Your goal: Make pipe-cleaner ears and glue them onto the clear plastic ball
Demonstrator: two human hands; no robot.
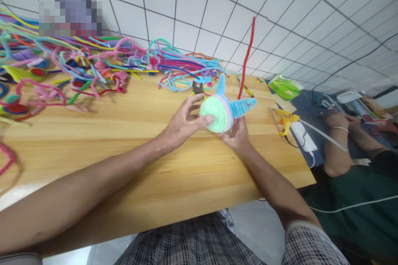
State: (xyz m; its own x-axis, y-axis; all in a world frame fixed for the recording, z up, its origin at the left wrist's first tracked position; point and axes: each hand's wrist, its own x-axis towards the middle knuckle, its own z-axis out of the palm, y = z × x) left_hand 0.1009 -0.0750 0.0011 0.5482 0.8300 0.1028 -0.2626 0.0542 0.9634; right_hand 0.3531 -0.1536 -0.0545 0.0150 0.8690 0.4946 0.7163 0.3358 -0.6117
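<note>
Between my hands, above the wooden table, is a round pipe-cleaner craft piece [214,112]. Its pale green face is ringed by pink and blue, and two pointed blue ears [242,108] stick out from the edge. My left hand [188,119] grips it from the left, thumb pressed on the green face and fingers at the upper rim. Under the lower right side, my right hand [236,134] holds it, its fingertips partly hidden behind the piece. A long red pipe cleaner [247,60] rises from behind the piece near my right hand; where its lower end goes is hidden.
Pliers [197,87] lie just beyond my hands. Heaps of coloured pipe cleaners [186,66] cover the table's back and left. To the right are a yellow glue gun [285,121], a white power strip [304,137] and a green packet [285,87]. Another person's arm [338,145] rests farther right.
</note>
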